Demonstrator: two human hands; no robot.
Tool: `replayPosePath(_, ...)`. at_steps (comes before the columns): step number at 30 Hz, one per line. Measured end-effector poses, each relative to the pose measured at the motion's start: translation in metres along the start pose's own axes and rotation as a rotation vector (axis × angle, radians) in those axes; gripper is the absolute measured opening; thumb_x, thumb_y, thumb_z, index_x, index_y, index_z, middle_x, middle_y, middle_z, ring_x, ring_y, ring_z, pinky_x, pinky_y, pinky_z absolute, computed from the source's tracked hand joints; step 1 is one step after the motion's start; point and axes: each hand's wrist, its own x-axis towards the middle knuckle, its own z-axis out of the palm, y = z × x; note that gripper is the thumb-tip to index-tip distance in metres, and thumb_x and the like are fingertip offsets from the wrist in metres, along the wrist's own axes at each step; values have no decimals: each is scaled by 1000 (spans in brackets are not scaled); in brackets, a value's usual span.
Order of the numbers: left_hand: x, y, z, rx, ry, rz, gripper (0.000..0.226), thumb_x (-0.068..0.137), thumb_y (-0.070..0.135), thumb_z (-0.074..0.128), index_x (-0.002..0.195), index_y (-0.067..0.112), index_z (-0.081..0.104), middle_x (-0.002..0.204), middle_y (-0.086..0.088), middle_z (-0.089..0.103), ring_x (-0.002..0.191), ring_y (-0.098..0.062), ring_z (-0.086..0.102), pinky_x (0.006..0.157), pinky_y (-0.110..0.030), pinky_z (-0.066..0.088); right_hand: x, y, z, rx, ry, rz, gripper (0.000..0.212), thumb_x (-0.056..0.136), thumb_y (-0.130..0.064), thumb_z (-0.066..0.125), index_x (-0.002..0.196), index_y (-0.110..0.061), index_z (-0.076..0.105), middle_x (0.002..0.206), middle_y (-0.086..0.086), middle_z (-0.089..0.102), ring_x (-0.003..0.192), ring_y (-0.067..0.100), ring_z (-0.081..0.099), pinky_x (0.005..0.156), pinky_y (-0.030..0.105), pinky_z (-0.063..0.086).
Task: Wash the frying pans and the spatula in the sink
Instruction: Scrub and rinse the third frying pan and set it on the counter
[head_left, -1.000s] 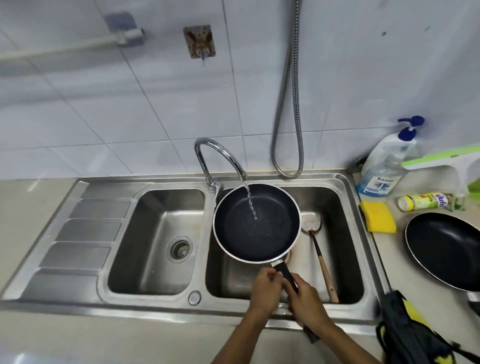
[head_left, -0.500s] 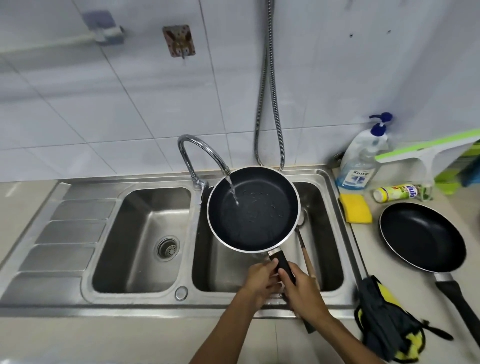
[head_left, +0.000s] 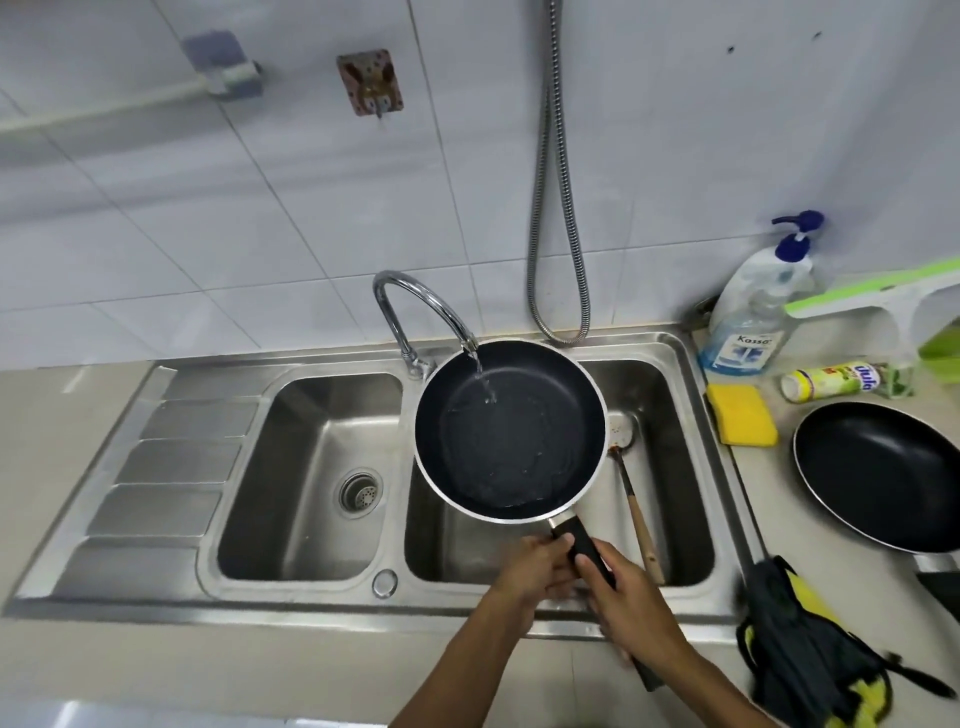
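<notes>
You worked at the double sink (head_left: 691, 358), using its right basin, likely so run-off stayed contained. The second frying pan (head_left: 883, 473) waited on the counter at right, apparently unwashed. You held the first frying pan (head_left: 511, 428) above that basin under the tap (head_left: 415, 312), its stream landing on the far side, seemingly to pool water for rinsing. The spatula (head_left: 631, 488) lay in the basin just right of it. Your left hand (head_left: 535, 569) and right hand (head_left: 631, 597) were both curled tight around the handle, forearms converging from the near edge.
</notes>
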Motion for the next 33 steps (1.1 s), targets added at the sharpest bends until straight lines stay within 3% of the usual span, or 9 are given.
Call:
replayPosePath(3, 9, 3, 15, 4, -13, 5, 17, 102, 17, 62, 111, 5, 70, 99, -12, 80, 87, -22, 78, 80, -36, 63, 0, -4, -15, -6, 19, 14, 25, 100, -56, 47, 123, -52, 56, 93, -23, 73, 83, -2, 71, 67, 16, 54)
replayPosePath(7, 15, 13, 18, 3, 10, 31, 13, 102, 18, 61, 106, 11, 71, 89, -4, 80, 78, -15, 77, 81, -34, 59, 16, -12, -20, -38, 36, 2, 19, 101, -53, 49, 116, -49, 59, 75, -17, 70, 63, 1, 66, 55, 15, 45)
replayPosePath(11, 18, 24, 1, -13, 64, 46, 12, 102, 16, 61, 101, 9, 72, 88, -6, 80, 82, -20, 76, 102, -49, 54, 31, -22, -8, -70, -16, -8, 18, 101, -52, 48, 117, -52, 56, 73, -16, 70, 60, 1, 65, 56, 16, 44)
replayPosePath(14, 12, 23, -11, -5, 72, 52, 13, 103, 16, 60, 101, 10, 71, 83, -1, 80, 77, -14, 78, 78, -32, 63, 32, -25, 0, -85, -68, -12, 20, 101, -55, 47, 119, -54, 56, 79, -15, 72, 68, 4, 68, 59, 17, 47)
replayPosePath(16, 7, 16, -15, 20, 61, 36, 16, 104, 17, 59, 108, 9, 71, 92, -4, 81, 83, -16, 78, 66, -23, 59, 24, -22, 1, -95, -84, -13, 22, 100, -56, 47, 120, -53, 56, 84, -18, 73, 74, 3, 70, 61, 12, 47)
replayPosePath(18, 4, 5, -14, 40, 36, 15, 19, 104, 20, 59, 114, 8, 70, 101, -8, 80, 92, -20, 78, 68, -23, 59, 13, -16, -3, -92, -95, -11, 24, 100, -56, 47, 121, -53, 57, 89, -20, 74, 78, 0, 70, 62, 11, 47)
replayPosePath(23, 9, -10, 11, 90, -32, -21, 23, 104, 19, 57, 121, 7, 67, 110, -12, 78, 103, -26, 75, 100, -43, 57, -5, -3, -24, -74, -59, 11, 24, 102, -45, 51, 124, -46, 61, 86, -23, 72, 75, -2, 69, 64, 11, 47)
replayPosePath(29, 17, 8, 33, 70, -69, -27, 13, 104, 15, 58, 109, 8, 67, 109, -16, 76, 80, -16, 75, 65, -24, 60, 1, -8, -40, -90, 33, 58, 23, 101, -51, 50, 121, -52, 59, 89, -18, 74, 72, 2, 71, 58, 15, 49)
replayPosePath(33, 21, 20, 25, 69, -59, 18, 19, 104, 18, 58, 117, 9, 68, 111, -9, 78, 85, -15, 77, 83, -32, 58, 15, -13, -35, -66, 50, 41, 22, 99, -56, 50, 119, -54, 58, 68, -3, 70, 52, 12, 64, 47, 26, 49)
